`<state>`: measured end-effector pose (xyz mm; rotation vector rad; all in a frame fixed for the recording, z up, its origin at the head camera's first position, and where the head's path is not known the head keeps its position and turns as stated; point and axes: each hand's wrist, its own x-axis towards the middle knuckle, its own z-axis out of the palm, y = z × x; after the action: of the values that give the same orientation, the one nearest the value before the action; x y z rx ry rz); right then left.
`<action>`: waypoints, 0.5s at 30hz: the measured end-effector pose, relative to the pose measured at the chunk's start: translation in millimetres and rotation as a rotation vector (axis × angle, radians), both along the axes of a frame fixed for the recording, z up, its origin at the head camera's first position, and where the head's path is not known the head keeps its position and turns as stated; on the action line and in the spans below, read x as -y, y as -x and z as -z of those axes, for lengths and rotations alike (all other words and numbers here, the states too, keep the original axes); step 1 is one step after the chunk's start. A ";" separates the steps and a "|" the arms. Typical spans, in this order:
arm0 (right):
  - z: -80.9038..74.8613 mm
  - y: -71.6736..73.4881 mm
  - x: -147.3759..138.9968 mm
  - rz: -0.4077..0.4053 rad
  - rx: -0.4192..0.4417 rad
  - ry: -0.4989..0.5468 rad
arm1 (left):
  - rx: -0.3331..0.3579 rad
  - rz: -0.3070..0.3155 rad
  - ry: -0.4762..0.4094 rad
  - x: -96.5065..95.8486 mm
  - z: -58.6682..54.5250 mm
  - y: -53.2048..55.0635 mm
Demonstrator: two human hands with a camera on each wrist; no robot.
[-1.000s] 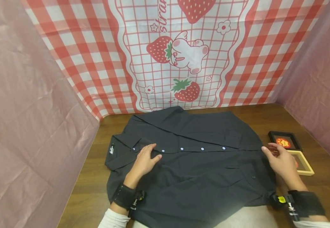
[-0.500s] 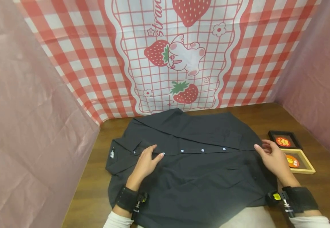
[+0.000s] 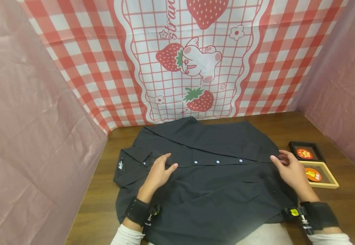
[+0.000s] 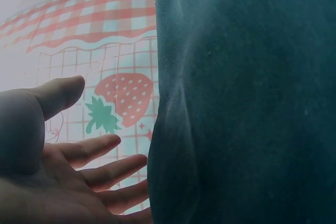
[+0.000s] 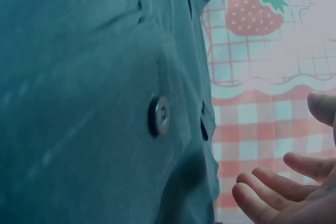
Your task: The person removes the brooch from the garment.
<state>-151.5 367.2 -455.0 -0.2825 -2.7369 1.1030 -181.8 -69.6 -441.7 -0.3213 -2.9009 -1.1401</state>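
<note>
A dark grey button-up shirt (image 3: 208,194) lies spread sideways, its collar (image 3: 131,168) at the left and its hem toward the right. White buttons (image 3: 196,162) run along the front. One sleeve (image 3: 208,144) lies across the upper half. My left hand (image 3: 158,173) hovers over the front near the collar, thumb and fingers apart, and in the left wrist view its fingers (image 4: 113,171) hold nothing. At the hem end, my right hand (image 3: 291,172) is at the shirt's edge with fingers slightly bent. Nothing sits in its fingers (image 5: 283,187) in the right wrist view, where a button (image 5: 161,114) shows close up.
Right of the shirt, a black frame (image 3: 320,154) and a light wooden frame (image 3: 330,177) with red and orange pieces lie on the brown table (image 3: 349,207). A strawberry-print cloth (image 3: 193,51) hangs behind, with pink cloth (image 3: 42,136) at both sides.
My right hand has moved a little left over the shirt's hem end, uncovering more of the light wooden frame. My left hand has stayed almost in place. The shirt lies the same.
</note>
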 end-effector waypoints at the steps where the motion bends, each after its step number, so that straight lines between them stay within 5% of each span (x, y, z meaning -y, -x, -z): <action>1: -0.2 0.6 1.3 -0.002 -0.009 0.001 | 0.002 0.000 0.000 0.2 0.0 0.1; 15: -6.0 6.9 22.5 -0.015 -0.072 0.047 | 0.016 -0.012 0.006 -1.5 2.4 3.6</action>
<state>-158.4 344.7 -448.9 -0.2251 -2.6578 1.1589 -185.4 -68.1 -444.1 -0.2954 -2.9165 -1.1371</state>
